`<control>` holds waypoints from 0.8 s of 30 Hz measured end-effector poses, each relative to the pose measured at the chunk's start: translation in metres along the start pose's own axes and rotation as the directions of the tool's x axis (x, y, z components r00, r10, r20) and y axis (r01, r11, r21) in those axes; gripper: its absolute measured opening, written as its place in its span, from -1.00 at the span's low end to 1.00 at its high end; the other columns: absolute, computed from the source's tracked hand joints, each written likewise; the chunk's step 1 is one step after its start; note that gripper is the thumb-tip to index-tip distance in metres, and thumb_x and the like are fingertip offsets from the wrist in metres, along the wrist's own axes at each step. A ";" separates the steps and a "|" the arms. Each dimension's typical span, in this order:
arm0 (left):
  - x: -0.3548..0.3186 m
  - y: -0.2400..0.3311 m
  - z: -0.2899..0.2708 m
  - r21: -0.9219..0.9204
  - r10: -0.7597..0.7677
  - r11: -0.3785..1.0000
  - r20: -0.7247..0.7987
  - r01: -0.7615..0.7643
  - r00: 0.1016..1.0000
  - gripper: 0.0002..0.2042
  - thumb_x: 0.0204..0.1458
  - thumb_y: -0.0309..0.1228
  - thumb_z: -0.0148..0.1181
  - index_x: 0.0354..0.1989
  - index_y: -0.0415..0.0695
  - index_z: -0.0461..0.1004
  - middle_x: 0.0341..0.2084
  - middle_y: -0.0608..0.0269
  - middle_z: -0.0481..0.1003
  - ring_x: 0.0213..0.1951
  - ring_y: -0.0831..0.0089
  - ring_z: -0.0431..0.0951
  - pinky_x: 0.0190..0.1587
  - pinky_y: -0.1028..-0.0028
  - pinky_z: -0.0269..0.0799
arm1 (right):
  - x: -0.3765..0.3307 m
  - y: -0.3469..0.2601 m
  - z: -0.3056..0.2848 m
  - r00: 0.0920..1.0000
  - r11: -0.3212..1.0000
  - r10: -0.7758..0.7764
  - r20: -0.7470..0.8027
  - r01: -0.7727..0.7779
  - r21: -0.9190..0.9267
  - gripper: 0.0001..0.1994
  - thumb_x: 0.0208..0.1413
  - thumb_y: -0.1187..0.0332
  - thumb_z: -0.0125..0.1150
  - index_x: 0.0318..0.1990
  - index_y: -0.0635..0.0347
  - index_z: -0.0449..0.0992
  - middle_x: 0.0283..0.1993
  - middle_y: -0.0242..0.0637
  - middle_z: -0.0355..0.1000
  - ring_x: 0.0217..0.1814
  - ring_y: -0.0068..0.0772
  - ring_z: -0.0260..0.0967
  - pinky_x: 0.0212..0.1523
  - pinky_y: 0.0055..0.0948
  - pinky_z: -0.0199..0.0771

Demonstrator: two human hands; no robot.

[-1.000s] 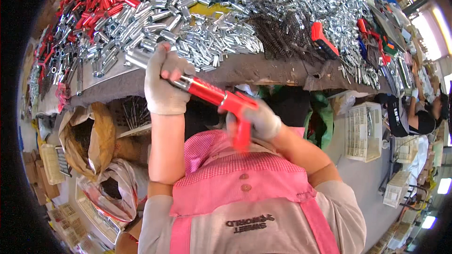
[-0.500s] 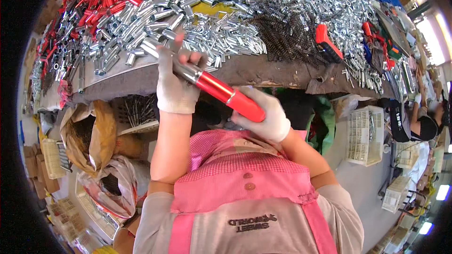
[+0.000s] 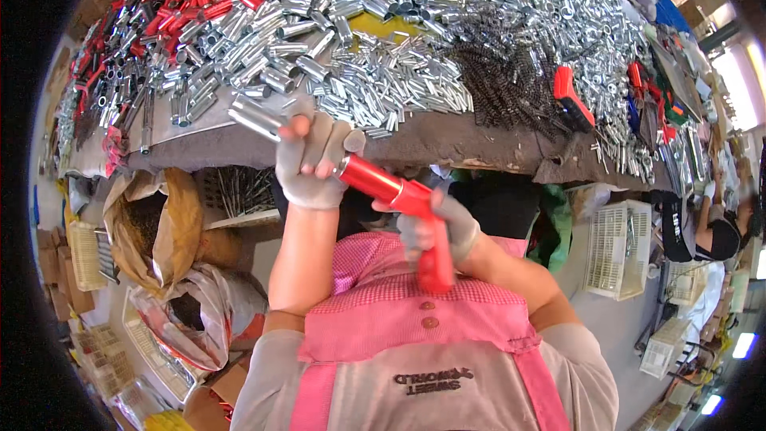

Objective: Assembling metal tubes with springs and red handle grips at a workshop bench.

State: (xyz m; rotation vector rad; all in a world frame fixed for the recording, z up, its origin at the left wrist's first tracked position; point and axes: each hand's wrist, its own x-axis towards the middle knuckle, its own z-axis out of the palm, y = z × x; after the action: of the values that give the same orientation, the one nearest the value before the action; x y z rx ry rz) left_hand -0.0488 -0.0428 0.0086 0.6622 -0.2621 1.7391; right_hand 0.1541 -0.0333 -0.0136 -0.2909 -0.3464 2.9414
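My left hand (image 3: 313, 172), in a pale glove with bare fingertips showing, is closed around silver metal tubes (image 3: 255, 117). Their ends stick out to the upper left, and a round grey end shows by the fingers on the other side; the exact number is hidden. My gloved right hand (image 3: 456, 227) is wrapped round the handle of a red pistol-shaped tool (image 3: 373, 181). Its shiny red barrel slants up and left, with the silver-rimmed tip close beside my left hand. The tool's handle points down in front of the pink apron (image 3: 479, 303).
Heaps of silver tubes (image 3: 399, 84), red handles (image 3: 191, 4) and dark springs (image 3: 503, 88) cover the table beyond my hands. A red-and-black tool (image 3: 570, 100) lies at the right. Below the table edge stand open sacks (image 3: 171, 231) on the left and a white crate (image 3: 618, 251) on the right.
The red tool and the silver tube were in one line; now they are apart. My right hand has turned, and the tool's handle now shows pointing down.
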 end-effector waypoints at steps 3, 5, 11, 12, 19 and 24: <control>0.020 -0.007 0.045 0.363 0.282 0.930 -0.616 -0.052 0.736 -0.78 0.09 -0.17 0.12 -0.28 -0.05 0.42 -0.75 0.56 0.15 -0.62 0.64 0.25 -0.14 0.36 0.35 | 0.013 -0.011 0.013 0.941 0.663 -0.338 -0.021 0.223 -0.715 -0.38 -0.08 0.20 0.33 0.11 0.30 0.26 -0.44 -0.31 0.38 -0.44 -0.41 0.38 -0.39 -0.36 0.39; 0.006 0.007 0.016 0.301 0.222 0.953 -0.777 0.038 0.589 -0.78 0.12 -0.17 0.09 -0.33 -0.06 0.39 -0.76 0.55 0.12 -0.65 0.63 0.19 -0.19 0.42 0.36 | 0.026 -0.021 0.020 0.813 -0.395 -0.507 0.286 0.076 -0.916 -0.45 -0.10 0.31 0.33 0.08 0.26 0.32 -0.34 -0.13 0.44 -0.34 -0.22 0.45 -0.29 -0.36 0.44; -0.017 0.045 -0.017 0.192 0.249 0.968 -0.609 -0.164 0.753 -0.73 0.20 -0.12 -0.08 -0.32 -0.06 0.37 -0.72 0.54 0.12 -0.62 0.63 0.22 -0.34 0.42 0.34 | 0.055 -0.035 0.033 0.997 0.501 -0.060 0.054 0.077 -0.862 -0.46 0.13 0.27 0.10 0.21 0.31 0.12 -0.24 -0.24 0.43 -0.18 -0.44 0.40 -0.06 -0.39 0.36; -0.014 0.046 -0.015 0.236 0.281 0.959 -0.737 -0.155 0.615 -0.71 0.20 -0.06 -0.13 -0.23 -0.03 0.33 -0.60 0.44 0.23 -0.48 0.53 0.33 -0.28 0.32 0.36 | 0.072 -0.060 0.026 0.993 0.355 -0.031 0.115 0.119 -0.927 -0.50 0.19 0.17 -0.01 0.18 0.32 0.19 -0.17 -0.18 0.45 -0.10 -0.39 0.39 -0.02 -0.39 0.34; -0.038 0.037 -0.029 0.211 0.190 0.976 -0.703 -0.053 0.685 -0.68 0.19 -0.15 -0.09 -0.03 -0.10 0.29 -0.34 0.24 0.36 -0.34 0.37 0.37 -0.26 0.26 0.36 | 0.221 -0.205 -0.014 0.719 -0.846 -0.526 0.455 -0.389 -0.363 -0.76 -0.02 0.21 0.10 -0.23 0.07 0.54 -0.23 -0.08 0.48 -0.17 -0.07 0.43 -0.07 -0.19 0.41; -0.052 0.020 -0.016 0.550 0.142 0.798 -0.567 0.245 0.811 -0.53 0.20 -0.16 -0.11 0.22 -0.08 0.09 -0.40 0.26 0.36 -0.55 0.58 0.34 -0.52 0.56 0.33 | 0.226 -0.219 0.001 0.938 -0.841 -0.340 -0.075 -0.338 -0.422 -0.68 -0.10 0.23 0.15 -0.15 0.08 0.53 -0.13 -0.09 0.48 -0.09 -0.07 0.44 -0.03 -0.25 0.41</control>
State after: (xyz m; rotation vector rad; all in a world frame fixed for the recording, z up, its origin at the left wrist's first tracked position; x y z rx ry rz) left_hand -0.0651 -0.0825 -0.0305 0.5249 0.7855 1.8812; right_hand -0.0340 0.2187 0.0022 -0.8934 -3.1099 0.2847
